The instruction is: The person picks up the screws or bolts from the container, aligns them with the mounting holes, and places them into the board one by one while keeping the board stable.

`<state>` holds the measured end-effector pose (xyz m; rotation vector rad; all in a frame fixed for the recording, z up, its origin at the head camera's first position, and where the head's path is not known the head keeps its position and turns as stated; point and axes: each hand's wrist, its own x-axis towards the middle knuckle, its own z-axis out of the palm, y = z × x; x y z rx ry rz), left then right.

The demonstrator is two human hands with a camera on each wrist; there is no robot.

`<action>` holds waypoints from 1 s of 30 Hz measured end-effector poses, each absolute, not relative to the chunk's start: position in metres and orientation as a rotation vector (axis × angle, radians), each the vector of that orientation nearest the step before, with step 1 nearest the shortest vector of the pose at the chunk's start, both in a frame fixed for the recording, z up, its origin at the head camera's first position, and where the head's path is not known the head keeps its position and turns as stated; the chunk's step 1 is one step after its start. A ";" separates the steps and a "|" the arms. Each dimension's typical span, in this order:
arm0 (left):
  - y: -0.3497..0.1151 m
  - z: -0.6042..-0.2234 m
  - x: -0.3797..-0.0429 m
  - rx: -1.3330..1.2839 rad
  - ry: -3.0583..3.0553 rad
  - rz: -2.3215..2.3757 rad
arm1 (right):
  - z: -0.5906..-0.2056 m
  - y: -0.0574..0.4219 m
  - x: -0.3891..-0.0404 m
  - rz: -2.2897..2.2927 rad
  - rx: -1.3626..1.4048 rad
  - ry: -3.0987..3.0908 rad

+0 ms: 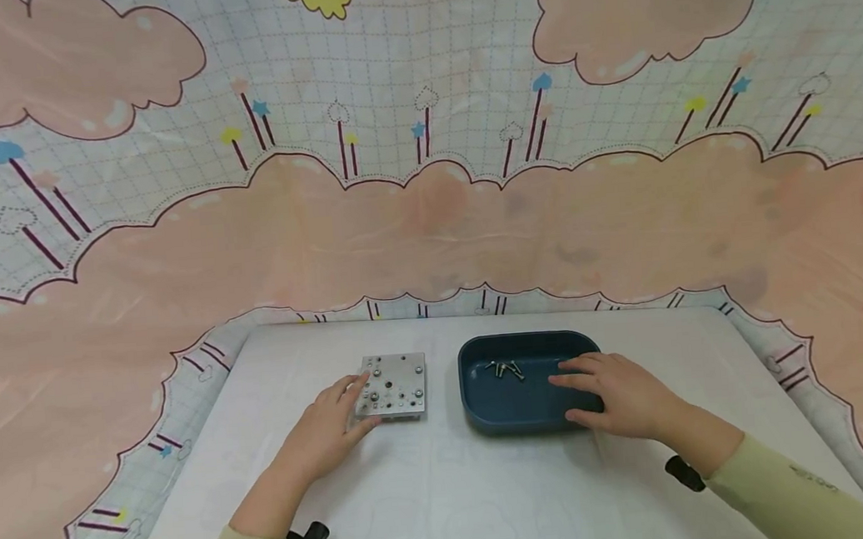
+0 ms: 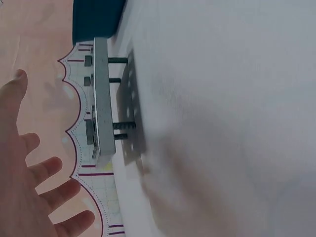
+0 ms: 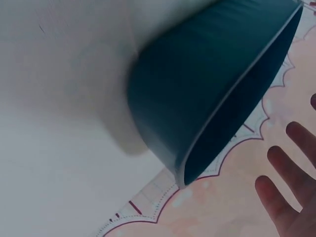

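So the small silvery metal screws [image 1: 506, 370] lie toward the back-left corner of the dark blue, rounded rectangular tray [image 1: 525, 424], left of the right hand [image 1: 616, 394], which is the nearer one. Its fingers are spread over the tray's right end, holding nothing. Tray's long axis runs along the white table's [image 1: 448, 502] back edge. The left hand [image 1: 326, 431] is loosely spread at the square silver metal plate's [image 1: 397, 380] left edge; can't really tell if it's touching.
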<state>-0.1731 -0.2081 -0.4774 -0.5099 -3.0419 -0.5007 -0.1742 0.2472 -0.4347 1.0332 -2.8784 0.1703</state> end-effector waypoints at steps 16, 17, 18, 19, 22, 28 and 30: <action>-0.221 -0.488 -0.204 -0.285 -3.224 -0.904 | -0.421 0.235 -0.219 0.128 1.167 -2.941; -0.221 -0.488 -0.205 -0.278 -3.228 -0.937 | -0.421 0.234 -0.221 0.125 1.175 -2.951; -0.221 -0.489 -0.206 -0.272 -3.233 -0.963 | -0.420 0.233 -0.224 0.121 1.180 -2.967; -0.222 -0.490 -0.207 -0.257 -3.240 -0.988 | -0.419 0.231 -0.227 0.120 1.189 -2.977; -0.224 -0.493 -0.212 -0.234 -3.255 -1.061 | -0.418 0.227 -0.238 0.119 1.231 -3.004; -0.232 -0.499 -0.221 -0.236 -3.285 -1.180 | -0.416 0.213 -0.260 0.106 1.306 -3.045; -0.233 -0.501 -0.224 -0.246 -3.287 -1.202 | -0.417 0.208 -0.268 0.100 1.314 -3.067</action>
